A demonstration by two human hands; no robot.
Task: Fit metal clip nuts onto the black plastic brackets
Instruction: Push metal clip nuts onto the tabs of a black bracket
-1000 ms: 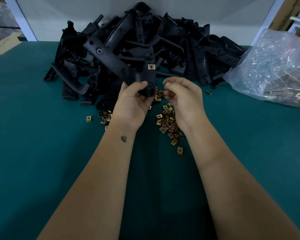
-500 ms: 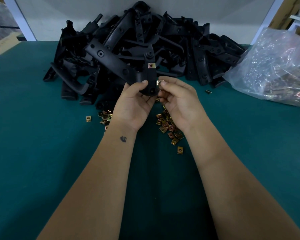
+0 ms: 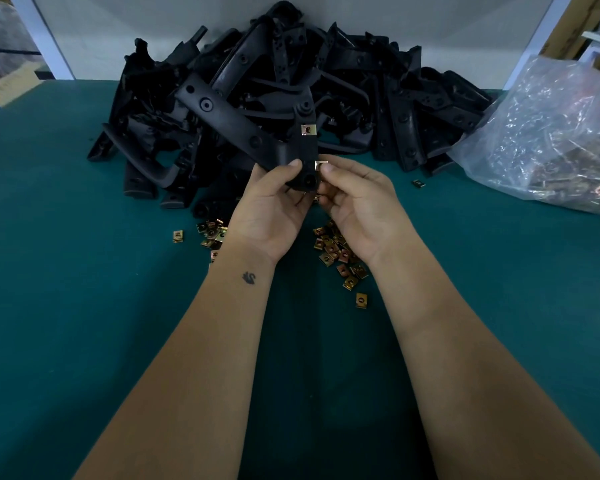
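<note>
A: What does each grip hold?

B: The left hand (image 3: 274, 206) grips a bracket (image 3: 257, 133) at its bend, thumb curled over the front, lifting it above the worktop (image 3: 84, 306). One nut (image 3: 307, 129) already sits clipped on the upright arm. The right hand (image 3: 357, 199) pinches a second nut (image 3: 320, 165) between thumb and forefinger — its edge touching the arm's right side, just below the first.

A: How does this differ from the earlier frames?

B: A second ago the right hand held its nut apart from the bracket; half a second ago it had closed in, and now the nut meets the arm's edge. The left hand's hold is unchanged.

A: And the surroundings?

B: Loose nuts (image 3: 340, 258) lie beneath the wrists; a pile (image 3: 361, 81) of brackets sits behind, and a bag (image 3: 551, 140) at right.
</note>
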